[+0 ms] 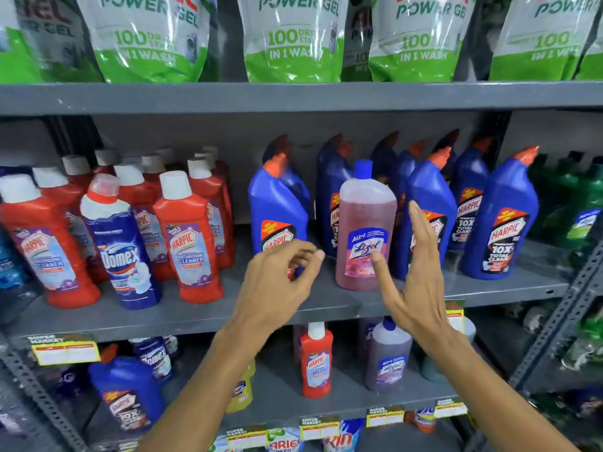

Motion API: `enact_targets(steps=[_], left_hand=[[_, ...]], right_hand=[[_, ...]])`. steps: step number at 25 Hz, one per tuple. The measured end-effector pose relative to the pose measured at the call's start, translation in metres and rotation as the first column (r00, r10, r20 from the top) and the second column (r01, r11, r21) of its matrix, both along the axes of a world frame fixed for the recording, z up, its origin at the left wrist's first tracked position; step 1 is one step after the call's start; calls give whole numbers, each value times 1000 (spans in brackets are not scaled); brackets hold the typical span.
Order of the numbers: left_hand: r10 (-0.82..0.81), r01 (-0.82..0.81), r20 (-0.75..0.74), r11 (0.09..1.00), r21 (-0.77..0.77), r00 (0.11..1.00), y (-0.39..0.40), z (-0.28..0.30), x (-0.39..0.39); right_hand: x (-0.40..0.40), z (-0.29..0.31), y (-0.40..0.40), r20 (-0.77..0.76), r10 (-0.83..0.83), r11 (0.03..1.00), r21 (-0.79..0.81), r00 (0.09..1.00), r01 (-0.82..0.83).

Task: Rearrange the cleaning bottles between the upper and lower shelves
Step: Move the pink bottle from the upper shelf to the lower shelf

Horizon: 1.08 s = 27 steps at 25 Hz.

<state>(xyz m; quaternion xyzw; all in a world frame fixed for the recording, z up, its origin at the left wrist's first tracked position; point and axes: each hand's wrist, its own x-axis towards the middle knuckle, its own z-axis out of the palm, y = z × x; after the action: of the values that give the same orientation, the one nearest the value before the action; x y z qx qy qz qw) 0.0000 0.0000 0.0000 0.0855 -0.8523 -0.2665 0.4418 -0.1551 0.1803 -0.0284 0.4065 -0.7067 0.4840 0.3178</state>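
A pink Lizol bottle (365,220) with a blue cap stands upright on the upper grey shelf (182,316) among blue Harpic bottles (499,220). My right hand (411,272) is open just in front of and to the right of it, thumb near its label, not gripping. My left hand (277,282) hovers with loosely curled fingers in front of another blue Harpic bottle (277,207), holding nothing. On the lower shelf (277,396) stand a red Harpic bottle (316,360), a purple Lizol bottle (388,357), a blue Harpic bottle (127,389) and a Domex bottle (153,357).
Red Harpic bathroom cleaner bottles (189,243) and a white-and-blue Domex bottle (120,246) fill the upper shelf's left side. Green bottles (584,203) stand far right. Green detergent pouches (293,37) sit on the top shelf. A slotted metal upright (554,318) runs at right.
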Motion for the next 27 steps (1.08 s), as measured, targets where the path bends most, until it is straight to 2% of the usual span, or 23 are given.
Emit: enact_targets(steps=[4,8,10,13,16,19,24,27], left_hand=[[-81,43,142,968,248,987,29,-16,-56],[-75,9,137,903,430,988,22,-28,-110],[-116,34,114,832,554,987,15,-29,-124],[-189,94,57,701,706,980,7,-21,-138],[-271,137,73,680,720,960,4,-13,-147],[-241,148,33,691,708,970,8,-9,-147],[-144,136,-37,773,620,989,21,1,-114],[-108,156,-119,813,561,987,37,10,-68]], right_hand=[[-25,-42,24,153,10,995,100,988,-26],[-45,-80,25,262,3,969,238,965,-68],[-49,-93,21,295,-38,946,317,955,-60],[-50,-97,14,225,-161,909,414,961,55],[-45,-98,10,139,-241,875,458,961,153],[-41,-96,8,118,-249,839,522,961,153],[-42,-98,6,61,-246,814,555,967,172],[-45,-101,6,29,-241,809,558,970,184]])
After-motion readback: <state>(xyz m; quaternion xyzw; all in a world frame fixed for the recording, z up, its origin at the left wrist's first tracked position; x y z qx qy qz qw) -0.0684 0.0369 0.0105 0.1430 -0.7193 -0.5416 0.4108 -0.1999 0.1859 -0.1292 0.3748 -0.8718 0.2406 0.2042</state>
